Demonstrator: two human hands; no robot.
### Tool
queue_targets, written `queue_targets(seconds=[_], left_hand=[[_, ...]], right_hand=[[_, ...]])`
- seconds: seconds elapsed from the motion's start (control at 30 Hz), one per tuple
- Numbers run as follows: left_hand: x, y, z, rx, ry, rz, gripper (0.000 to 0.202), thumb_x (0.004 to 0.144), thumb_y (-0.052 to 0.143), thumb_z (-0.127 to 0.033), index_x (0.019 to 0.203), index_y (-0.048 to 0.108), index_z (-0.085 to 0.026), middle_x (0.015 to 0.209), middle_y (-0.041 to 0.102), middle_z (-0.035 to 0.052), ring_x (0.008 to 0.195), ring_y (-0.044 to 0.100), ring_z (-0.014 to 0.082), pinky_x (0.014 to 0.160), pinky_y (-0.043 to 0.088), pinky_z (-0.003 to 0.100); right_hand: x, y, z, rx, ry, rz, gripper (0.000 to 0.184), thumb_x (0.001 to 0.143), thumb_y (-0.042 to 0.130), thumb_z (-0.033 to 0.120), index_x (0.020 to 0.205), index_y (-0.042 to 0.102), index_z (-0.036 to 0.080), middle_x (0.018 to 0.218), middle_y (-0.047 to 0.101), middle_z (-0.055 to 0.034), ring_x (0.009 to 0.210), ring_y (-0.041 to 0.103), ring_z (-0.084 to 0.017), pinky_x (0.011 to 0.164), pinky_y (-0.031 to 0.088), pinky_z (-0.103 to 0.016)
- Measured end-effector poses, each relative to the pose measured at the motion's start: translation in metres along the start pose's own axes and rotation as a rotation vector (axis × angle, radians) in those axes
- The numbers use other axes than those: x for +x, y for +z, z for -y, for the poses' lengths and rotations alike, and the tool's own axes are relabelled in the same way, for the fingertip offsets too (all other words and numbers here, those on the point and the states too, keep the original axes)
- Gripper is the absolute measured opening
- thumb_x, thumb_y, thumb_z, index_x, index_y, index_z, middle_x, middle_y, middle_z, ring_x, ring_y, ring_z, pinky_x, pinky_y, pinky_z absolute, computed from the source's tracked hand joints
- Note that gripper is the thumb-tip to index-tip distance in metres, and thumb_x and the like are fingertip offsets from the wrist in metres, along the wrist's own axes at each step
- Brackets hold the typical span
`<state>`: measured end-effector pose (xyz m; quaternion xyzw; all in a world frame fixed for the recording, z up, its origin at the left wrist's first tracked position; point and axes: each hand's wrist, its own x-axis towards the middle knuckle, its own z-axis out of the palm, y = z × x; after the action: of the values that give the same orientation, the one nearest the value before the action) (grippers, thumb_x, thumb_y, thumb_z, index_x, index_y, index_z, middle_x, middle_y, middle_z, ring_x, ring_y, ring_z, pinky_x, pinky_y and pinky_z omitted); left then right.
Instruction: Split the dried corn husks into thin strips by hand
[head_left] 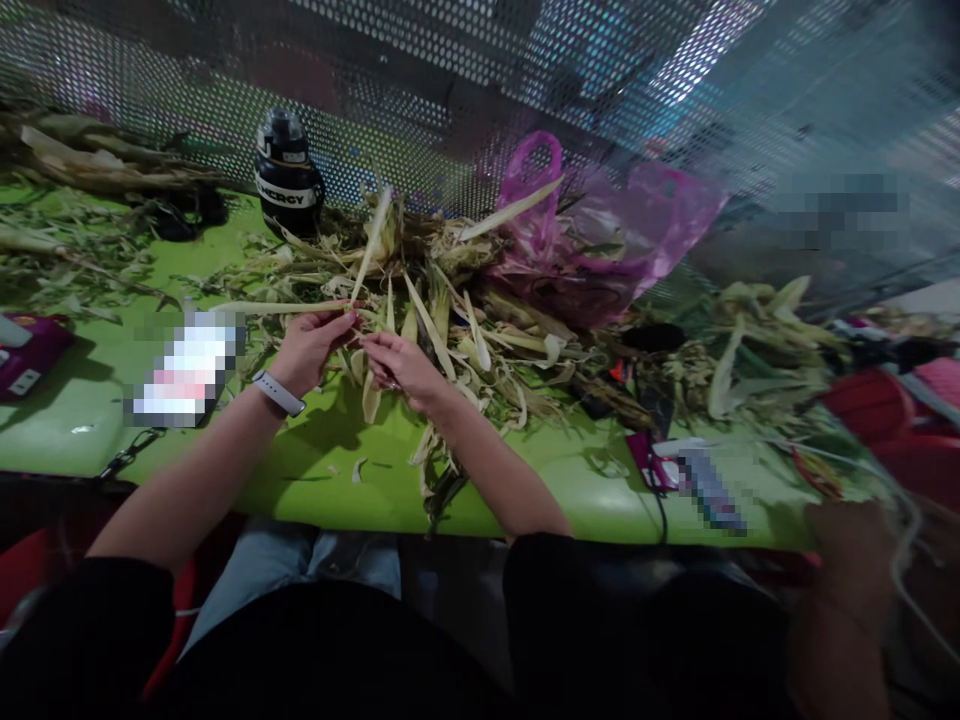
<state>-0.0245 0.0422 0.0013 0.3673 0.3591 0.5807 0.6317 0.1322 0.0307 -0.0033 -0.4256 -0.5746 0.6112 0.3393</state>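
My left hand [311,345] wears a white wristband and pinches pale corn husk strips [285,307] between thumb and fingers. One strip sticks out to the left, and another husk strip [371,250] rises from near the fingertips. Close beside it, my right hand [405,365] has its fingers pressed together at the same husk; its fingertips almost meet those of the left. How much husk lies between the right fingers is hard to see. Behind and below both hands spreads a heap of dry husks [442,310], some hanging over the front edge of the green table [315,490].
A black bottle [286,180] and a pink plastic bag [600,240] stand behind the heap, against a perforated metal panel [420,60]. Phones lie left [187,370] and right [712,490]. Another person's arm [847,590] rests at the right edge, near more husks [757,340].
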Motion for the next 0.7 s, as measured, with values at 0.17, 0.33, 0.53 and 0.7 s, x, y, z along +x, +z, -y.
queue_targets(seconds=[0.17, 0.33, 0.53, 0.7], left_hand=[[0.000, 0.001, -0.002, 0.035, -0.030, -0.020, 0.026, 0.062, 0.087, -0.025, 0.084, 0.077, -0.015, 0.083, 0.075, 0.0043, 0.083, 0.068, 0.0144, 0.081, 0.055, 0.025], [0.000, 0.001, -0.002, 0.052, -0.067, -0.008, 0.020, 0.064, 0.084, -0.019, 0.082, 0.078, -0.014, 0.082, 0.076, 0.0044, 0.080, 0.069, 0.0132, 0.082, 0.056, 0.024], [0.000, -0.003, -0.004, 0.085, -0.144, 0.085, 0.025, 0.067, 0.084, -0.019, 0.091, 0.079, -0.013, 0.086, 0.077, 0.0073, 0.082, 0.071, 0.0141, 0.087, 0.057, 0.026], [-0.002, -0.003, -0.008, 0.096, -0.191, 0.144, 0.025, 0.068, 0.084, -0.019, 0.092, 0.078, -0.014, 0.091, 0.076, 0.0071, 0.088, 0.071, 0.0159, 0.091, 0.058, 0.030]], right_hand=[[-0.005, -0.013, 0.008, -0.760, -0.449, -0.322, 0.036, 0.091, 0.056, 0.055, 0.083, 0.064, 0.021, 0.097, 0.064, -0.0091, 0.098, 0.059, -0.024, 0.092, 0.047, -0.040], [-0.004, -0.017, 0.007, -0.869, -0.541, -0.306, 0.037, 0.097, 0.047, 0.052, 0.087, 0.063, 0.020, 0.112, 0.065, -0.0127, 0.107, 0.058, -0.025, 0.096, 0.043, -0.040], [-0.002, -0.022, 0.007, -0.652, -0.411, -0.241, 0.037, 0.093, 0.050, 0.057, 0.090, 0.057, 0.021, 0.082, 0.064, -0.0027, 0.076, 0.059, -0.018, 0.073, 0.043, -0.031], [-0.002, -0.020, 0.006, -0.501, -0.376, -0.231, 0.037, 0.092, 0.050, 0.060, 0.091, 0.053, 0.023, 0.076, 0.063, -0.0001, 0.070, 0.061, -0.015, 0.071, 0.044, -0.030]])
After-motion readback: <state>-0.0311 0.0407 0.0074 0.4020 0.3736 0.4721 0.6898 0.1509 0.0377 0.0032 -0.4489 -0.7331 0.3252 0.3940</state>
